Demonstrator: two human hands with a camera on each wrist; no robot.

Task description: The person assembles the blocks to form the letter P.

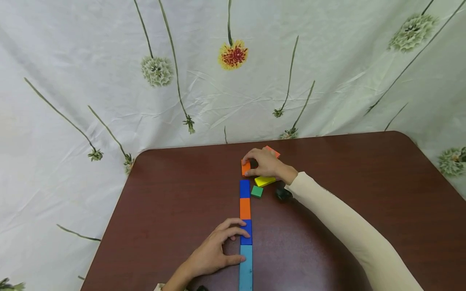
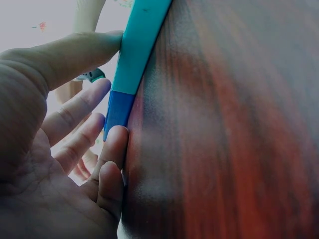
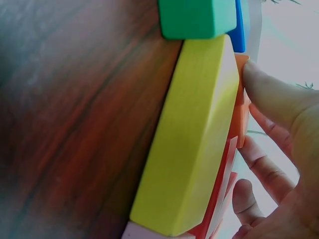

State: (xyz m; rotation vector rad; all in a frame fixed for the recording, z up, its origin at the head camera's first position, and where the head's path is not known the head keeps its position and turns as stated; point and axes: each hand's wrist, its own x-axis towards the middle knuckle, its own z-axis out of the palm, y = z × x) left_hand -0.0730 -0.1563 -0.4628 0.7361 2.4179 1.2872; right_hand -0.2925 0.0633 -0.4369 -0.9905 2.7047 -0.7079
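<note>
A straight row on the table has a teal block (image 1: 246,270), a blue block (image 1: 247,239), an orange block (image 1: 245,208) and another blue block (image 1: 244,188). My left hand (image 1: 214,251) lies along its left side, fingertips on the lower blue block and thumb at the teal one. Beyond the row's far end, my right hand (image 1: 268,162) pinches a second orange block (image 1: 246,168) between thumb and fingers. Under the right wrist lies a yellow block (image 3: 182,134), with a green block (image 3: 189,19) at its end.
Behind the right hand lies an orange-red block (image 1: 274,151). A pinkish block (image 3: 154,231) shows at the bottom of the right wrist view. The brown table (image 1: 174,194) ends at the back against a flower-printed cloth (image 1: 204,93).
</note>
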